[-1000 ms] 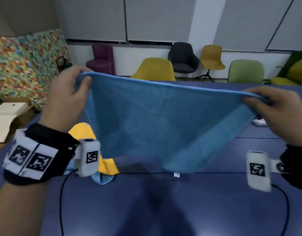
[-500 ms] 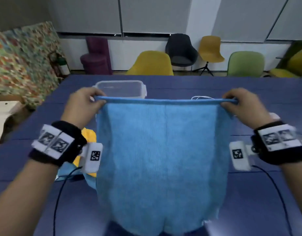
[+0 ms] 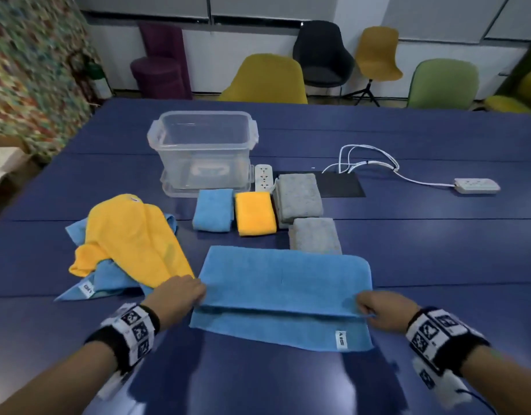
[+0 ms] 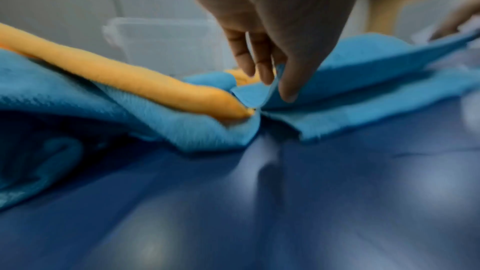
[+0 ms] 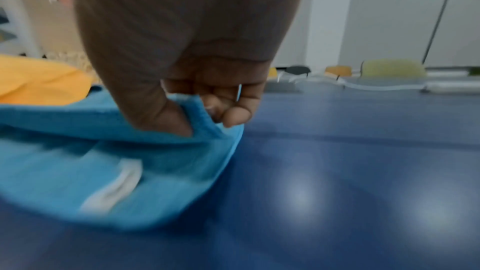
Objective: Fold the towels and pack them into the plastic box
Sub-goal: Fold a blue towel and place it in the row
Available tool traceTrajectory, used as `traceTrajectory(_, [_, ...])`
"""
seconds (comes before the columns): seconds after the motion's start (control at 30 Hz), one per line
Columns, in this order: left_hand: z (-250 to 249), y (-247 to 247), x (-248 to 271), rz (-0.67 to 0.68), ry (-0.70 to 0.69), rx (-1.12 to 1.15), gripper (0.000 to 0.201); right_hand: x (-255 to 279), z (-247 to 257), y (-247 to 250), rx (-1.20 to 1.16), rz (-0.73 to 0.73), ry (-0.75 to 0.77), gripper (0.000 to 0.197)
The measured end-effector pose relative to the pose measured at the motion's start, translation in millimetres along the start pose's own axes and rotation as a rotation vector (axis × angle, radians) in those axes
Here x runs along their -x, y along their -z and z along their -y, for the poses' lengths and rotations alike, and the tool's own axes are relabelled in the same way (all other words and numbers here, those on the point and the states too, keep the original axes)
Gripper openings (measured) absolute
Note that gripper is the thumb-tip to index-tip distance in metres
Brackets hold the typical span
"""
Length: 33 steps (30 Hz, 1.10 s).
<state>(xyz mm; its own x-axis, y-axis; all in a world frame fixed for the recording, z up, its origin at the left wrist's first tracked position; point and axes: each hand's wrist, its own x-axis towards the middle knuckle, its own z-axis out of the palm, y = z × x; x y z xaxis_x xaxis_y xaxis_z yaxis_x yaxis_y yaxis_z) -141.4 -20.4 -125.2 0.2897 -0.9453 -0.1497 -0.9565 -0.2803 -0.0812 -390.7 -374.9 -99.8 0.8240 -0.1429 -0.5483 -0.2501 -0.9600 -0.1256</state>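
Observation:
A blue towel [image 3: 283,283] lies folded over on the blue table [image 3: 437,265], its upper layer short of the lower edge. My left hand [image 3: 180,295] pinches the upper layer's left corner [image 4: 270,89]. My right hand [image 3: 375,310] pinches its right corner [image 5: 202,116]. The clear plastic box [image 3: 202,145] stands empty behind. In front of the box lie a folded blue towel [image 3: 213,209], a folded yellow towel [image 3: 254,213] and two folded grey towels [image 3: 298,196]. A loose pile of a yellow towel [image 3: 132,235] over blue ones sits at the left.
A white power strip [image 3: 263,178], a black mat [image 3: 342,184] and white cables [image 3: 366,157] to a second strip [image 3: 476,185] lie right of the box. Chairs [image 3: 267,79] line the far side of the table.
The blue towel was held up stretched in the air; now it lies on the table folded over, with both hands lowered and still pinching its top corners.

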Motion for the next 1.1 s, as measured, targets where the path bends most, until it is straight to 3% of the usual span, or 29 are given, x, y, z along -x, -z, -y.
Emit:
traceTrajectory(0.1, [-10,-28,15,0.076,-0.245,-0.177,0.035,0,9,-31,0.071,0.111,0.03,0.035])
traceTrajectory(0.17, [-8,-31,18,0.122,-0.307,-0.213,0.031,-1,14,-44,0.102,0.157,0.049,0.035])
traceTrajectory(0.37, [3,-27,13,0.264,-0.315,-0.169,0.021,2,19,-50,0.106,0.102,0.091,0.027])
traceTrajectory(0.4, [2,-29,15,0.251,-0.309,-0.14,0.02,7,21,-48,0.129,0.058,0.117,0.017])
traceTrajectory(0.47, [3,-34,19,0.247,-0.252,-0.035,0.035,14,23,-50,0.216,-0.092,0.197,0.029])
traceTrajectory(0.6, [2,-40,19,0.141,-0.2,-0.091,0.021,14,26,-65,0.305,-0.21,0.291,0.044])
traceTrajectory(0.7, [-4,-39,16,0.098,-0.194,-0.164,0.019,-2,56,-58,0.333,-0.368,0.406,0.036])
traceTrajectory(0.77, [-9,-34,12,0.048,-0.157,-0.183,0.013,-20,87,-49,0.314,-0.37,0.457,0.033])
traceTrajectory(0.83, [-14,-28,5,-0.038,-0.092,-0.111,0.02,-40,121,-42,0.3,-0.325,0.446,0.038])
traceTrajectory(1.0, [-18,-2,-5,-0.254,0.044,0.126,0.022,-68,195,-24,0.22,-0.367,0.359,0.056])
traceTrajectory(1.1, [-13,9,-7,-0.286,0.065,0.149,0.034,-77,207,-19,0.164,-0.416,0.271,0.043])
